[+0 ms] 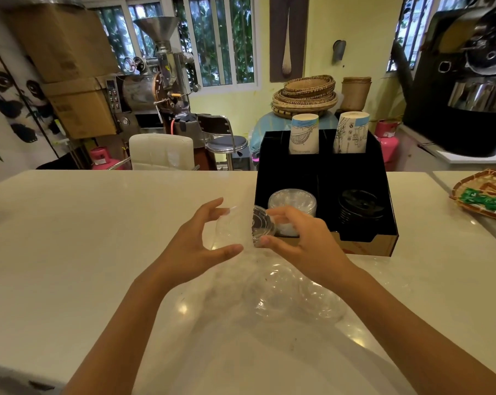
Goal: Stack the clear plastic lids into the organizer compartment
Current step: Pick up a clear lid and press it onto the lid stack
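My right hand pinches a clear plastic lid on edge, just in front of the black organizer. My left hand is cupped around a second clear lid, thumb under it and fingers above. A stack of clear lids sits in the organizer's front left compartment, partly hidden by my right fingers. Several loose clear lids lie on a clear plastic bag on the white counter, between my forearms.
Black lids fill the organizer's front right compartment. Two stacks of paper cups stand upside down in its rear slots. A woven tray with green packets lies at the right counter edge. Chairs and a coffee roaster stand beyond the counter.
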